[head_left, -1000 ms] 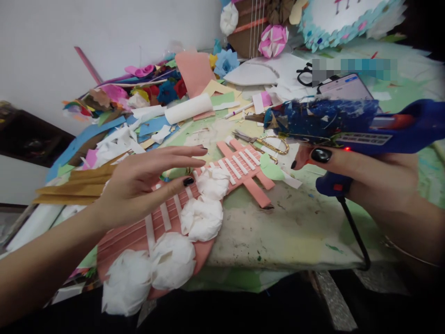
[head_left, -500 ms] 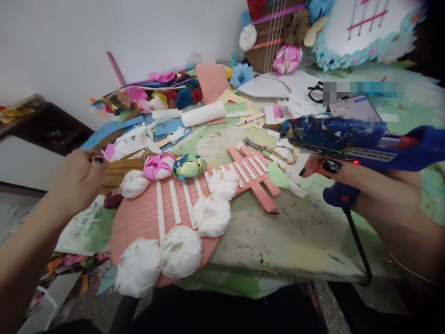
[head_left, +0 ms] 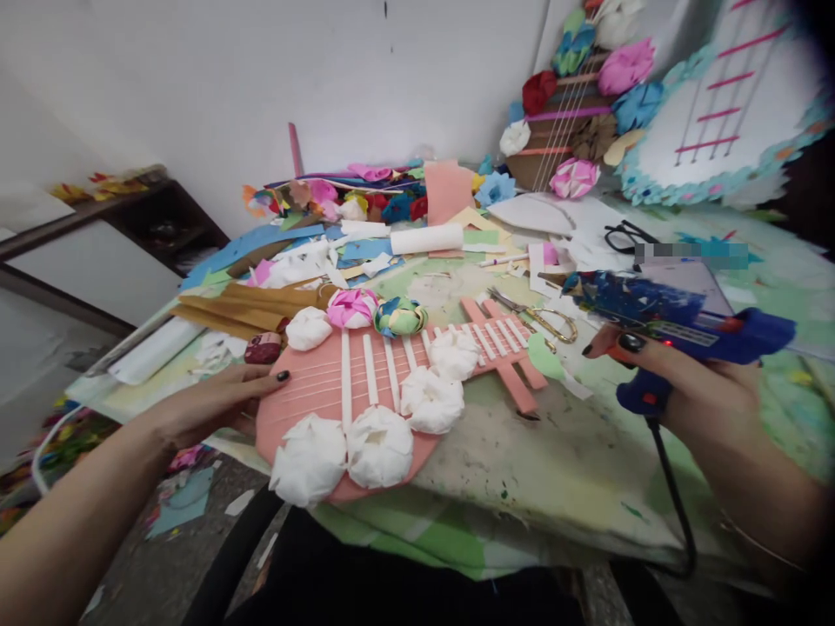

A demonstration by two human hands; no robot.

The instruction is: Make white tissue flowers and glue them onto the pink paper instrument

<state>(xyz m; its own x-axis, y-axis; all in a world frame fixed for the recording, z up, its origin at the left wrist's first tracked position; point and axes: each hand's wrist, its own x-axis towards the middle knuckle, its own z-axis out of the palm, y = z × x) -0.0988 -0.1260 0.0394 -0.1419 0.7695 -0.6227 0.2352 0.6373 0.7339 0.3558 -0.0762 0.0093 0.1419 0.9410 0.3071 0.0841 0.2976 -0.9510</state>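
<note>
Your left hand (head_left: pixel 212 402) pinches paper guitar (head_left: pixel 297 402), neck (head_left: pixel 499 345) angling right from front table edge (head_left: pixel 554 500). Right hand (head_left: pixel 708 396) grips glue gun (head_left: pixel 643 304).

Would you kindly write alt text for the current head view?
A left hand touches a pink guitar-shaped cutout with round white paper flowers; the right hand holds a blue plastic glue gun above a stained table.

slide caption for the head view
Left hand at the edge of a flower-trimmed pink guitar cutout, right hand holding a blue glue gun.
</note>
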